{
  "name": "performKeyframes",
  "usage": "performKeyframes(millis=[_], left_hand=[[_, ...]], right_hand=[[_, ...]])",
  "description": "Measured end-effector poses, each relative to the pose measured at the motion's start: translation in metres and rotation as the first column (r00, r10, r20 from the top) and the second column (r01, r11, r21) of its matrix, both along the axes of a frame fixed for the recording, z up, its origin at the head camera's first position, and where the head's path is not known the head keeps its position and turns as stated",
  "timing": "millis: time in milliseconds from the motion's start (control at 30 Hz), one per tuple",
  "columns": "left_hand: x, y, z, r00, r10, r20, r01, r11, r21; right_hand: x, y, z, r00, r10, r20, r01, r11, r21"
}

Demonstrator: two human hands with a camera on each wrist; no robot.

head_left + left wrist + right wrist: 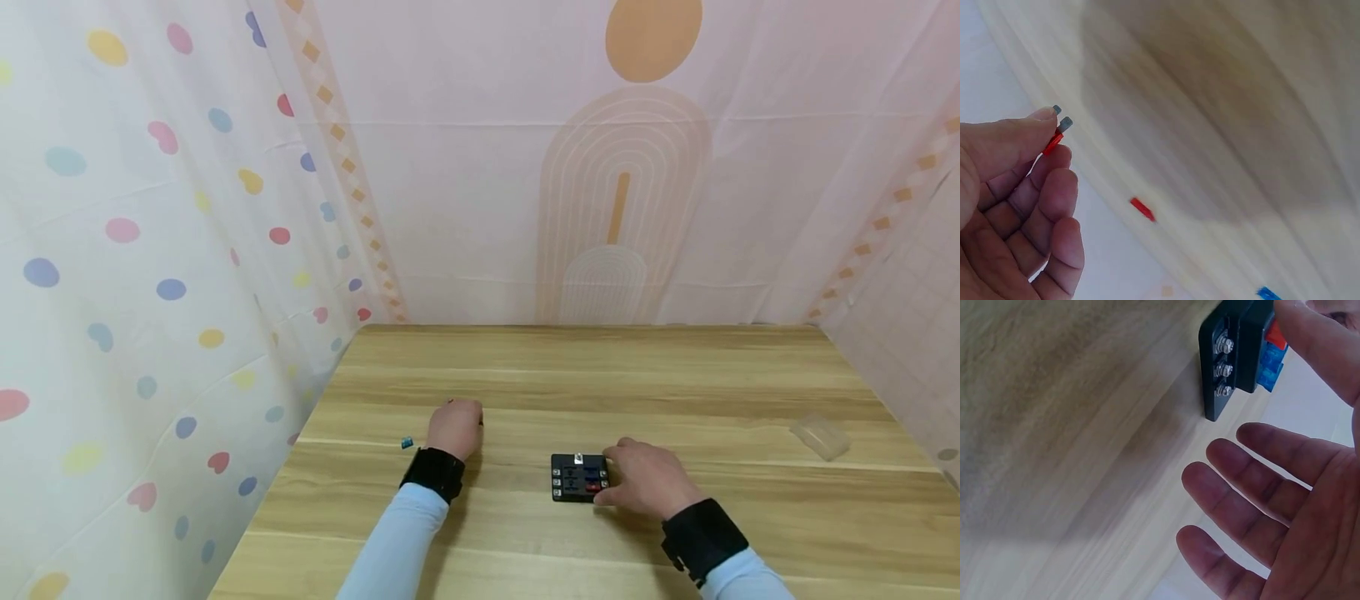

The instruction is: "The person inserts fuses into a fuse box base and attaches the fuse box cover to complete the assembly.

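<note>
My left hand [456, 427] is above the left half of the table and pinches a red blade fuse [1054, 142] between thumb and fingers, its two metal prongs pointing outward. Lying on the wood near that hand are another red fuse [1142, 209] and a blue fuse [407, 442]. A black fuse block [570, 483] with screw terminals lies flat on the table. It carries a red fuse [1276, 335] and blue fuses [1270, 365]. My right hand [647, 479] is at the block's right side, thumb over its edge, the other fingers loosely extended and apart from it.
A clear plastic cover [821, 437] lies at the right side of the wooden table [600, 375]. Patterned curtains [465, 208] hang along the table's back and left sides.
</note>
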State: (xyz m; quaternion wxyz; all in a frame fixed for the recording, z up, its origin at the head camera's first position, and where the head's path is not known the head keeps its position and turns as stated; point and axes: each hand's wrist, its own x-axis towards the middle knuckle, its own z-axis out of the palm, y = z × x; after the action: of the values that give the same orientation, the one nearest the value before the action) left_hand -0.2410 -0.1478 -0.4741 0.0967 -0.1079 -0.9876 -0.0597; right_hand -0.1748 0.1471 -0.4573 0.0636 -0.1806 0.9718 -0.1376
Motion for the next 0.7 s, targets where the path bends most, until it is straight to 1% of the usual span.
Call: performKeyframes(millis=[100,200,367,433,600,700], left_hand=[[0.003,0.006,0.006,0.999,-0.045,-0.014,0.045,0.999,0.011],[0.006,0.013,0.012,0.996,-0.093,-0.004,0.093,0.995,0.028],[0.008,0.025,0.02,0.985,-0.172,-0.02,0.172,0.985,0.019],[0.009,0.03,0.023,0.981,-0.194,-0.018,0.195,0.981,0.018],[0.014,0.045,0.028,0.973,-0.232,0.023,0.23,0.972,0.047],[0.018,0.054,0.031,0.966,-0.256,0.036,0.254,0.966,0.05]], right_hand=[[0.0,-0.002,-0.003,1.0,0.011,-0.015,-0.011,1.0,-0.002],[0.0,-0.005,-0.005,0.999,0.024,-0.03,-0.024,1.0,-0.011],[0.0,-0.009,-0.008,0.998,0.044,-0.035,-0.045,0.999,-0.027],[0.0,-0.01,-0.009,0.998,0.048,-0.028,-0.049,0.998,-0.03],[0.0,-0.013,-0.011,0.998,0.052,-0.027,-0.053,0.998,-0.037],[0.0,-0.014,-0.012,0.998,0.058,-0.031,-0.058,0.998,-0.03]])
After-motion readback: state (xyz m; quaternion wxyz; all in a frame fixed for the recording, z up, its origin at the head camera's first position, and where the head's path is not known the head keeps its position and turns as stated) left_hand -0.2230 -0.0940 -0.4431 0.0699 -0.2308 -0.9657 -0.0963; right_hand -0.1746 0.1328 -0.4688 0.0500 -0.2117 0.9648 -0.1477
